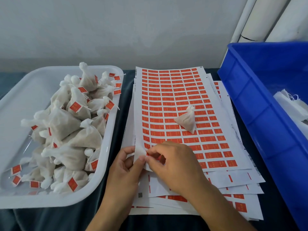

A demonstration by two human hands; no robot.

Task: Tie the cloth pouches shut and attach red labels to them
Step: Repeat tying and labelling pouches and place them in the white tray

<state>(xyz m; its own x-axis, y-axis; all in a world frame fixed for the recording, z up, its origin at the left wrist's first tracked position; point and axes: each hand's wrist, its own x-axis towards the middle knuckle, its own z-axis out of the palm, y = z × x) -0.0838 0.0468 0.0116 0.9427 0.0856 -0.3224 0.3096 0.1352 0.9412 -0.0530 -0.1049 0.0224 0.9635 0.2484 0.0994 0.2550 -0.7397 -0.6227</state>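
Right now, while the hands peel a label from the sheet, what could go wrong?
1. The left hand bends the sheet corner while the right hand pinches a label; it might tear or stick to itself.
2. The pouch lies loose on that sheet, so lifting it further could roll the pouch off.

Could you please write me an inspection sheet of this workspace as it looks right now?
Surface: table under a dark cloth.
Job's things: top label sheet on a stack of sheets; one tied pouch without a visible label lying on it; white tray heaped with tied, labelled pouches.
Clutter: blue crate on the right holding white cloth items.
Hands: left hand bends up the sheet's near left corner; right hand pinches at a red label there.
Cables: nothing seen.
Surroundings: pale wall; white pipes at upper right.
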